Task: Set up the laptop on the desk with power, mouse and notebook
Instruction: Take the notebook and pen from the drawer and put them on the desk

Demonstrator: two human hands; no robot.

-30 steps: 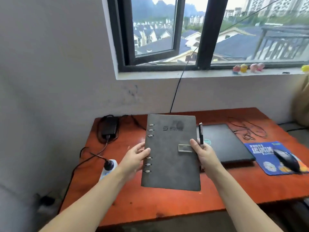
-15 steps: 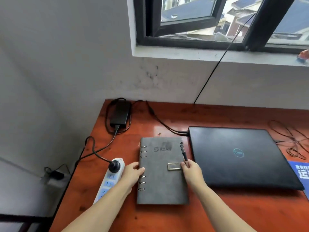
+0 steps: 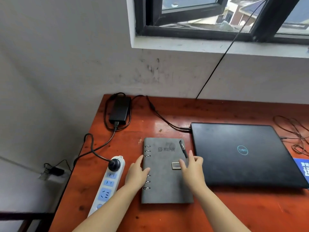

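Note:
A grey ring-bound notebook [image 3: 164, 180] lies flat on the red-brown desk [image 3: 167, 218], left of the closed black laptop [image 3: 240, 153]. A black pen [image 3: 183, 148] is clipped along the notebook's right edge. My left hand [image 3: 137, 174] rests against the ringed spine, fingers spread. My right hand [image 3: 192, 169] lies over the right edge near the metal clasp, fingers apart and not gripping. The black power adapter [image 3: 119, 109] sits at the desk's back left; its cable runs to the laptop's left side and to the white power strip [image 3: 108, 183].
A corner of the blue mouse pad [image 3: 303, 168] shows at the right edge. Thin loose cables [image 3: 294, 131] lie behind it. The wall and window sill rise behind the desk, and a black cord hangs down from the window. The desk's left edge drops off beside the power strip.
The notebook, held up in both hands a second ago, now lies flat on the desk beside the laptop. My fingers have loosened and spread on its edges. The view has shifted down and left.

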